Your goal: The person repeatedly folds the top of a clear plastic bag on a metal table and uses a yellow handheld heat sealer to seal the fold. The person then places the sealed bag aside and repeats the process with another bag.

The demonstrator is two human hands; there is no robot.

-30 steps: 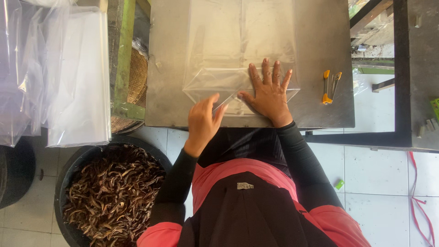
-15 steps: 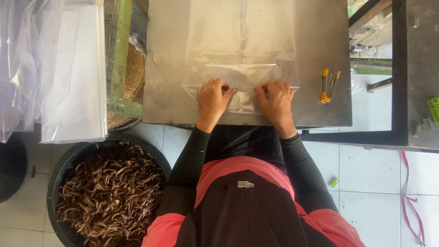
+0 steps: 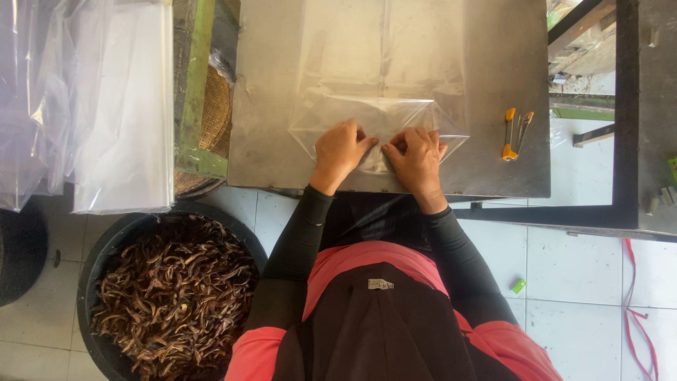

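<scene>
Head view looks straight down on a grey metal table [image 3: 268, 106] with a dull, scuffed top, and I see a clear plastic bag [image 3: 384, 77] spread flat on it, reaching from the far edge to just short of the near edge. Its near end is folded into slanting flaps. My left hand [image 3: 340, 149] and right hand [image 3: 416, 156] sit side by side on that fold, almost touching. Both have the fingers curled together and pinched on the film at the middle of the fold, fingertips facing each other. Long black sleeves run back to a red and dark garment at the bottom of the frame.

Right of the bag, apart from it, a small yellow-handled tool [image 3: 509, 134] lies on the table next to a thin metal piece. Left of the table I see a green painted frame [image 3: 194, 85] with a woven basket [image 3: 215, 116] behind it, and further left a stack of clear plastic sheets [image 3: 120, 113] hanging over an edge. Below that, a round black tub [image 3: 95, 257] stands on the pale tiled floor [image 3: 585, 268], filled with dark brown curled strips [image 3: 176, 289]. A small green scrap and a red cord lie on the tiles at right. A dark metal frame [image 3: 624, 106] rises beside the table.
</scene>
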